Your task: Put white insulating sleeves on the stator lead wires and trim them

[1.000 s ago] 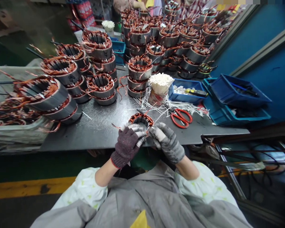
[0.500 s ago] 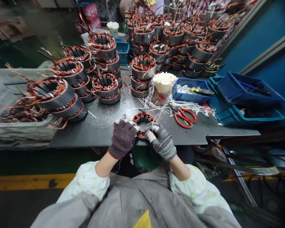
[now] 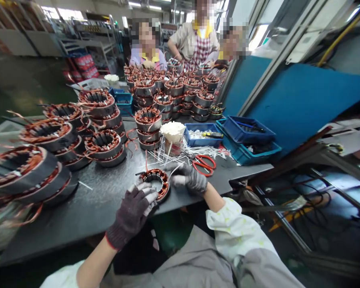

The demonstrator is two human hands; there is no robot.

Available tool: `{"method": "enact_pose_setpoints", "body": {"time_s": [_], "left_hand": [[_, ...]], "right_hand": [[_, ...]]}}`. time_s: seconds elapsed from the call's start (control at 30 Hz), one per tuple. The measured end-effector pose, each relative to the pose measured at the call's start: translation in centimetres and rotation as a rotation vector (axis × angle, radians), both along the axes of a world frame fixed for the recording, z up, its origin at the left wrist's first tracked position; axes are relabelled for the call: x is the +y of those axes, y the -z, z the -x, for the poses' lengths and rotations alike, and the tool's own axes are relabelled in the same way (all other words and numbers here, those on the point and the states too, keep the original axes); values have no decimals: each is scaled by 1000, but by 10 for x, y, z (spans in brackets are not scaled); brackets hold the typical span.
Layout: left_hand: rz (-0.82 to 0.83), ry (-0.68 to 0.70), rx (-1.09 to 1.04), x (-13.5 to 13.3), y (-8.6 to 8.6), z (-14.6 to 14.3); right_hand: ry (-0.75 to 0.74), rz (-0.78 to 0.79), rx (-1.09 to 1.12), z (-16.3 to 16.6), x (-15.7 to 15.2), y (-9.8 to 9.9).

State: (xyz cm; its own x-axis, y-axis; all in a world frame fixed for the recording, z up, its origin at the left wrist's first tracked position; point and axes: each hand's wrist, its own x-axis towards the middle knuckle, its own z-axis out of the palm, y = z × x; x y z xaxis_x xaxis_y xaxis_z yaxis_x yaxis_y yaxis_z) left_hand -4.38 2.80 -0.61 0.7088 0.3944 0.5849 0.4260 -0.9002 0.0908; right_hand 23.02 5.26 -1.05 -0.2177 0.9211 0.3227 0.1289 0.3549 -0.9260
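A motor stator (image 3: 165, 174) with copper windings lies on the bench, close to its front edge. My left hand (image 3: 133, 212), in a dark maroon glove with pale fingertips, holds the stator's near left side, fingers curved over the rim. At the stator's right side is my right hand (image 3: 190, 179), in a grey mottled glove, its fingers closed around a thin white strand (image 3: 174, 170). The strand reaches the stator's right rim; whether it is tied to the winding I cannot tell. Red-handled scissors (image 3: 204, 165) lie just beyond my right hand.
Stacked stators (image 3: 103, 146) stand left and at the back. A cup of white sticks (image 3: 172, 138) stands behind loose sticks (image 3: 159, 157). Blue bins (image 3: 249, 132) sit right, near a small blue tray (image 3: 195, 141) with a yellow-handled tool. Several people (image 3: 195, 48) are beyond the bench.
The view has swung up and to the right, bringing the people into sight. My right hand has drawn away to the stator's right side with the strand; my left stays on the stator.
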Motion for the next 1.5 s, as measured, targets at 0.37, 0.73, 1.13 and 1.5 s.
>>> {"method": "enact_pose_setpoints", "body": {"time_s": [0.37, 0.73, 1.13, 1.5], "left_hand": [[-87, -195, -15, -24, 3, -18], [-127, -343, -120, -17, 13, -33], [34, -329, -35, -13, 7, -37], [58, -328, 73, -13, -2, -34]], "right_hand": [[707, -82, 126, -30, 90, -34], [612, -147, 382, -42, 81, -44], [141, -199, -50, 20, -132, -7], [222, -171, -195, 39, -142, 5]]}}
